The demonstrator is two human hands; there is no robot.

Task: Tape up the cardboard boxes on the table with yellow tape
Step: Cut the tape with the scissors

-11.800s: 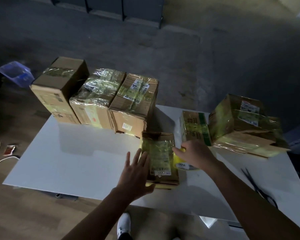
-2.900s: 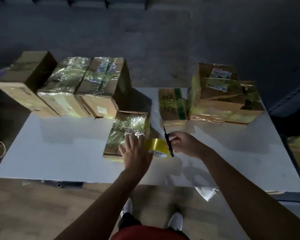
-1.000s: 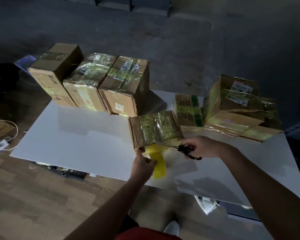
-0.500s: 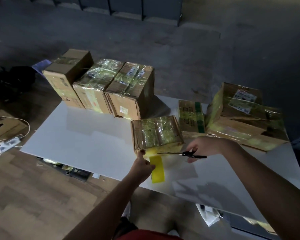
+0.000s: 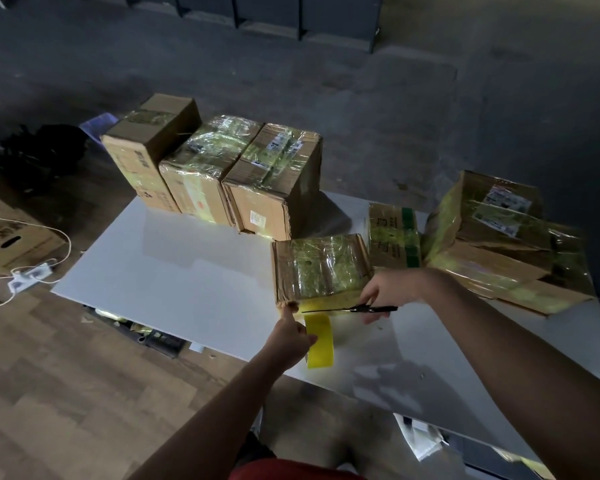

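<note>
A small cardboard box (image 5: 317,268) wrapped in yellowish tape sits tilted on the white table (image 5: 194,282). A yellow tape roll (image 5: 320,341) hangs just below its near edge. My left hand (image 5: 290,337) grips the roll, with the thumb pressed against the box's near left corner. My right hand (image 5: 387,294) holds black scissors (image 5: 350,309) level, blades pointing left at the strip of tape between the box and the roll.
Three taped boxes (image 5: 215,174) stand in a row at the table's far left. A flat box with a green stripe (image 5: 394,237) and two stacked boxes (image 5: 499,237) lie at the right. A floor carton (image 5: 4,240) and a white cable (image 5: 25,271) are left of the table.
The box was turned and tipped up. My left hand took the roll and pulled it down from the box's near edge. My right hand brought the scissors to the stretched tape.
</note>
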